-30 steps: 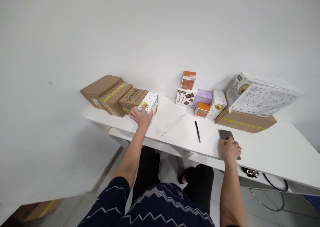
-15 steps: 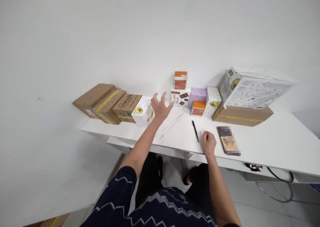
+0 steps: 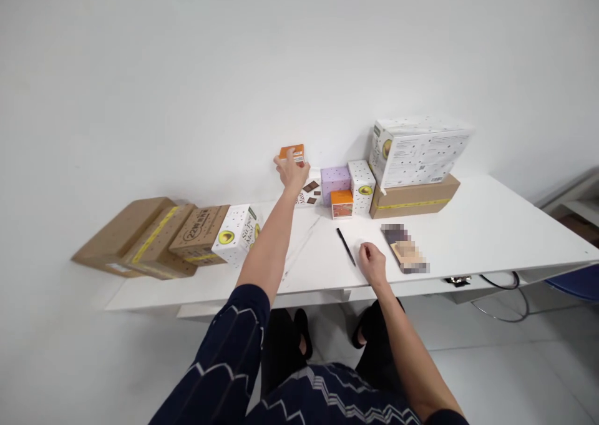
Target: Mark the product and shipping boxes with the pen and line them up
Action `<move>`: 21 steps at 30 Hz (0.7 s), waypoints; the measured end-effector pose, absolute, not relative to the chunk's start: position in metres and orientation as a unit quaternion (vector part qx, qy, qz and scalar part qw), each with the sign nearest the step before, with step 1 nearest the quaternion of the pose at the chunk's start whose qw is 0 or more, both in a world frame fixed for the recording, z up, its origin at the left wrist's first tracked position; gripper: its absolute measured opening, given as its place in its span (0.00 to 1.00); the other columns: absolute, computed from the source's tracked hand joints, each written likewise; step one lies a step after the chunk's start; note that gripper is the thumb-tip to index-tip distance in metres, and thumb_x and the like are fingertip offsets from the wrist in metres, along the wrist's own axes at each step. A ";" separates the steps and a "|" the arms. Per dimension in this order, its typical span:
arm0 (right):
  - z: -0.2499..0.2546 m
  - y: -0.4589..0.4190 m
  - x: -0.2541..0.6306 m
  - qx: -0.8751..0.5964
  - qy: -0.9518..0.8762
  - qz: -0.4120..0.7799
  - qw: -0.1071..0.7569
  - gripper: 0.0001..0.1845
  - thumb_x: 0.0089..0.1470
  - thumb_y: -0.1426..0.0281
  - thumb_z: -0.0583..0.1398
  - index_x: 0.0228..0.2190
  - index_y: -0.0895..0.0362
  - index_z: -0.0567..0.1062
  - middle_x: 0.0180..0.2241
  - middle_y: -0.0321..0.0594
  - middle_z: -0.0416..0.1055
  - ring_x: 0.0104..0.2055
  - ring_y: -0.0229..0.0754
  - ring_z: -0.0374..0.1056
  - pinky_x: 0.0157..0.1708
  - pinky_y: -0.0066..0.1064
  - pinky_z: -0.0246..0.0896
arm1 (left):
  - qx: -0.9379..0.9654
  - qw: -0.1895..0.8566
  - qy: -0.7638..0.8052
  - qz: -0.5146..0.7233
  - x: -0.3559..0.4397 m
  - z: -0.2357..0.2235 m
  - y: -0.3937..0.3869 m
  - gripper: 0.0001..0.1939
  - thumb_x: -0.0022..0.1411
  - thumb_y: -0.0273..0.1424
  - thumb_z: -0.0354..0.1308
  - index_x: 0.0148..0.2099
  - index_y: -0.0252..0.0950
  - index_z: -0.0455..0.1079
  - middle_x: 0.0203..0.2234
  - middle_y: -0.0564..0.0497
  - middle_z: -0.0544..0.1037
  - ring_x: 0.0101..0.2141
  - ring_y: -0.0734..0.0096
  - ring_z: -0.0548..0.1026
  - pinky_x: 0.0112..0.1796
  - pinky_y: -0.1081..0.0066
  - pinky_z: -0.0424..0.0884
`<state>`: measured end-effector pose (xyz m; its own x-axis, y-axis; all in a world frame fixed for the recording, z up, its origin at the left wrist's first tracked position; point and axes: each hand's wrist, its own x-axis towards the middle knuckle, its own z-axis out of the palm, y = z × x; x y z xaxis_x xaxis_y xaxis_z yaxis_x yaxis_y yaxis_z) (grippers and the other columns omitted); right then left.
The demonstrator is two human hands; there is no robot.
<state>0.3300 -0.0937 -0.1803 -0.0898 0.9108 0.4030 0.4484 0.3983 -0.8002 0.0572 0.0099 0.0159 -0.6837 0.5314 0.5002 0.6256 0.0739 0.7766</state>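
Note:
My left hand [image 3: 292, 172] is wrapped around the small orange box [image 3: 292, 148], fingers and thumb at its sides. That box is at the top of the white box with chocolate pictures [image 3: 312, 191], which my hand and wrist partly cover. My right hand [image 3: 373, 263] rests loosely curled on the table near its front edge, with nothing visible in it. To its left lies a black pen [image 3: 345, 247], and to its right a phone [image 3: 404, 249] whose surface is blurred out.
Brown cartons [image 3: 154, 241] and a white avocado box [image 3: 237, 233] line the table's left end. A purple box [image 3: 336, 185], second orange box [image 3: 341, 205] and tall white box [image 3: 361, 188] stand mid-back. Rightward, a large white box [image 3: 421, 153] tops a brown carton [image 3: 414, 198].
My left hand left the white avocado box and moved right and back onto the upper orange box. My right hand let go of the phone and came to rest left of it. The view turned right.

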 end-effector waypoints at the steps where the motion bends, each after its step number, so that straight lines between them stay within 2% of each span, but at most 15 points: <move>1: -0.180 -0.094 0.330 -0.491 -0.693 0.251 0.465 0.16 0.55 0.62 0.50 0.29 0.57 0.73 0.25 0.43 0.72 0.26 0.41 0.66 0.31 0.32 0.61 | -0.405 0.040 -0.710 -0.574 0.055 0.013 -0.001 0.31 0.46 0.27 0.67 0.53 0.44 0.65 0.55 0.43 0.54 0.53 0.51 0.63 0.52 0.53 0.63; 4: -0.178 -0.094 0.332 -0.499 -0.684 0.260 0.464 0.16 0.54 0.61 0.50 0.29 0.57 0.73 0.24 0.42 0.72 0.25 0.41 0.65 0.31 0.31 0.60 | -0.418 0.017 -0.635 -0.649 0.052 -0.005 -0.050 0.30 0.46 0.27 0.65 0.53 0.42 0.64 0.52 0.45 0.61 0.52 0.60 0.65 0.52 0.62 0.65; 8: -0.175 -0.095 0.333 -0.513 -0.674 0.267 0.460 0.16 0.52 0.60 0.51 0.28 0.57 0.73 0.24 0.41 0.71 0.26 0.41 0.65 0.32 0.32 0.61 | -0.365 -0.148 -0.552 -0.735 0.064 -0.044 -0.133 0.26 0.48 0.31 0.63 0.51 0.41 0.63 0.44 0.49 0.70 0.41 0.67 0.72 0.42 0.67 0.71; 11: -0.175 -0.095 0.333 -0.523 -0.672 0.263 0.453 0.15 0.51 0.60 0.51 0.27 0.57 0.72 0.24 0.41 0.71 0.26 0.41 0.65 0.33 0.32 0.60 | -0.281 -0.256 -0.537 -0.753 0.084 -0.071 -0.187 0.26 0.45 0.31 0.64 0.48 0.43 0.64 0.40 0.52 0.71 0.37 0.70 0.73 0.37 0.70 0.72; 14: -0.175 -0.096 0.334 -0.529 -0.671 0.258 0.450 0.15 0.51 0.61 0.51 0.28 0.57 0.72 0.24 0.41 0.71 0.27 0.42 0.65 0.34 0.33 0.60 | -0.176 -0.364 -0.510 -0.759 0.104 -0.087 -0.219 0.23 0.43 0.31 0.64 0.44 0.43 0.64 0.35 0.53 0.71 0.33 0.71 0.72 0.33 0.69 0.73; 18: -0.175 -0.097 0.334 -0.528 -0.670 0.257 0.454 0.15 0.51 0.61 0.51 0.27 0.57 0.72 0.25 0.41 0.71 0.27 0.41 0.65 0.34 0.33 0.61 | -0.018 -0.515 -0.472 -0.716 0.119 -0.095 -0.232 0.20 0.45 0.39 0.62 0.40 0.40 0.63 0.30 0.52 0.69 0.29 0.70 0.72 0.30 0.65 0.73; 21: -0.176 -0.098 0.335 -0.528 -0.666 0.258 0.458 0.15 0.51 0.61 0.51 0.27 0.57 0.72 0.24 0.41 0.71 0.27 0.41 0.65 0.34 0.33 0.60 | 0.013 -0.561 -0.473 -0.679 0.123 -0.098 -0.231 0.21 0.49 0.45 0.60 0.41 0.41 0.64 0.30 0.50 0.68 0.31 0.68 0.72 0.32 0.65 0.74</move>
<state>0.3346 -0.0977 -0.1763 -0.0212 0.9408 0.3384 0.4678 0.3084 -0.8283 0.1225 -0.2315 -0.0983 -0.3692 0.7506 -0.5481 -0.7747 0.0773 0.6276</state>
